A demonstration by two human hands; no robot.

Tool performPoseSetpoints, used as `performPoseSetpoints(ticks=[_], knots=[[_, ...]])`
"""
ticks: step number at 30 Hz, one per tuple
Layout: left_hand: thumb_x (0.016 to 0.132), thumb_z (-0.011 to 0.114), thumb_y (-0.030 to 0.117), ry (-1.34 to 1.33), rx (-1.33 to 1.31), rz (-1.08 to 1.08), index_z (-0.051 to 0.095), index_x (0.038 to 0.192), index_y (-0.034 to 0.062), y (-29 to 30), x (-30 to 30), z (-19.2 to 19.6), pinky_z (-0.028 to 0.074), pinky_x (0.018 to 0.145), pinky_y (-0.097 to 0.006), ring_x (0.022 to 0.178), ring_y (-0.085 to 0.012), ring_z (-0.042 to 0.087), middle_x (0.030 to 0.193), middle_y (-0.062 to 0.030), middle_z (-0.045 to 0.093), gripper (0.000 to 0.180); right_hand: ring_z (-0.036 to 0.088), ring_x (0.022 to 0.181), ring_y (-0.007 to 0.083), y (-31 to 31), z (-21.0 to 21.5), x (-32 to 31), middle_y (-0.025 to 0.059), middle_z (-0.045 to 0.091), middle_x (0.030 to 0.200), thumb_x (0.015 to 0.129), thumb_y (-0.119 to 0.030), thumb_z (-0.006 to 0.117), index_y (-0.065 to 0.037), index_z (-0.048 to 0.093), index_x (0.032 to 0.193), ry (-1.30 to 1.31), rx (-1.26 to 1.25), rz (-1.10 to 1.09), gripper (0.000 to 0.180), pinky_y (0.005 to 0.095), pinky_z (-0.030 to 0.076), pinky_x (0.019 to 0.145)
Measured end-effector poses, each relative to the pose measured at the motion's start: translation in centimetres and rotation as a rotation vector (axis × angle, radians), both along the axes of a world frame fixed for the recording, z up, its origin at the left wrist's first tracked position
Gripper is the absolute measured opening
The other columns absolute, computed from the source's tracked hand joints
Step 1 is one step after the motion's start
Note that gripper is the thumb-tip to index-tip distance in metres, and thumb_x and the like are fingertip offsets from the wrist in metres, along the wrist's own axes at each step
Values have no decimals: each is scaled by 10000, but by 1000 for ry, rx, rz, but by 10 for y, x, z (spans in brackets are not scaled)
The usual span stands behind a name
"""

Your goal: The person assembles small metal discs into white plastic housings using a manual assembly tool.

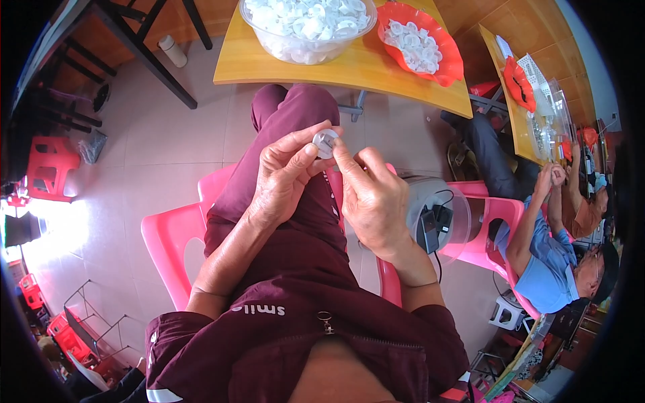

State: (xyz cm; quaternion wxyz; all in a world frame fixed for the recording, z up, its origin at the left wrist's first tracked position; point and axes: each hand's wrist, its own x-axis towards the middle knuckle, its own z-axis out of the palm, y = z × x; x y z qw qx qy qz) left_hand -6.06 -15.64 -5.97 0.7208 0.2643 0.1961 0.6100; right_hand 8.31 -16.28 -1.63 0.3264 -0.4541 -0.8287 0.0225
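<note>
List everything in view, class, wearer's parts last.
Wooden tables: two, yellow, ahead and right.
Round plastic bowl: one, clear, on near table.
Wavy plastic dishes: two, red, both tables.
Plastic pieces: uncountable, white, in bowl and near dish.
Round plastic disc: one, white, in left grip.
Plastic chairs: at least two, pink, centre, right.
Round plastic tub: one, clear, right, holding black adapters.
Cylindrical bottle: one, cream, upper left.
Plastic stools: at least two, red, left.
Furniture legs: several, black, upper left.
Other people: at least two, blue and brown tops, right.
Outfit: one, maroon, on wearer.
Left grip: one, pinching disc.
Right grip: one, index finger at disc.
</note>
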Motion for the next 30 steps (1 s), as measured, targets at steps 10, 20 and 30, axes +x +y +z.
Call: performPoseSetpoints(ticks=[10,20,30], knots=[[883,532,59,43,-10,41,518,1185,-14,2,3,-4,464,925,-341,1055,-196,556,1167,-139,559,311,540,494,197,2,9,5,38,471,691,722,-1,600,-101,628,1046,-69,-14,-90,341,319,426,431],[879,546,122,-268,-64,-191,454,1243,5,5,-3,-4,484,914,-326,1098,-294,537,1194,-191,528,393,523,615,128,9,23,13,76,538,709,750,63,628,-10,645,1031,405,-108,51,291,222,401,532],[870,584,183,-350,-62,-262,459,1136,39,5,7,-4,516,835,-324,1024,-252,580,1041,-115,581,328,509,630,121,13,17,9,49,475,823,603,-104,800,-62,634,1075,350,-117,148,503,244,411,515]])
